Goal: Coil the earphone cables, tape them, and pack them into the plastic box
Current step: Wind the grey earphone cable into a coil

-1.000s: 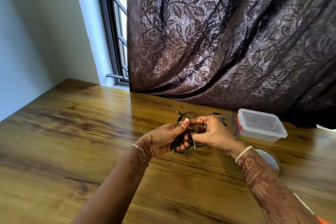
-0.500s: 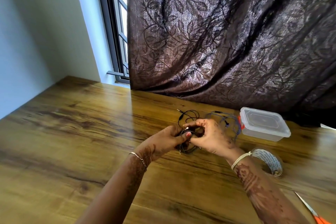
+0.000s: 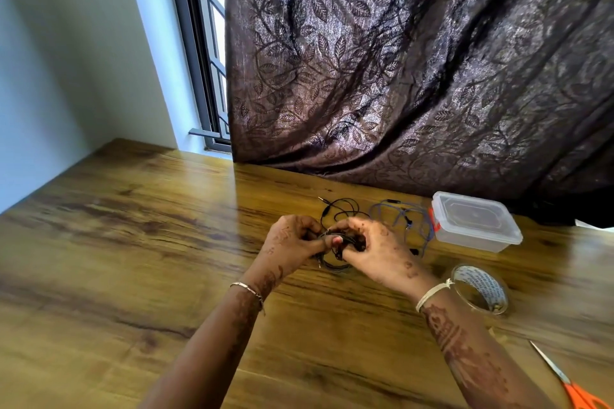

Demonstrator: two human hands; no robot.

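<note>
Both hands meet over the wooden table (image 3: 133, 242) around a coiled black earphone cable (image 3: 334, 265). My left hand (image 3: 292, 242) pinches the coil from the left, and my right hand (image 3: 375, 249) grips it from the right with curled fingers. Part of the coil hangs below the hands. Behind them lie a loose black earphone cable (image 3: 342, 207) and a blue earphone cable (image 3: 412, 219). A clear plastic box (image 3: 475, 226) with its lid on and an orange clasp stands at the right. A roll of clear tape (image 3: 480, 289) lies near my right wrist.
Orange-handled scissors (image 3: 571, 385) lie at the bottom right corner. A dark leaf-patterned curtain (image 3: 415, 76) hangs onto the table's far edge, beside a window (image 3: 212, 43) and a pale wall on the left.
Both hands have drawn closer together over the black coil and sit lower toward the table. The view has shifted, bringing the tape roll and scissors into sight.
</note>
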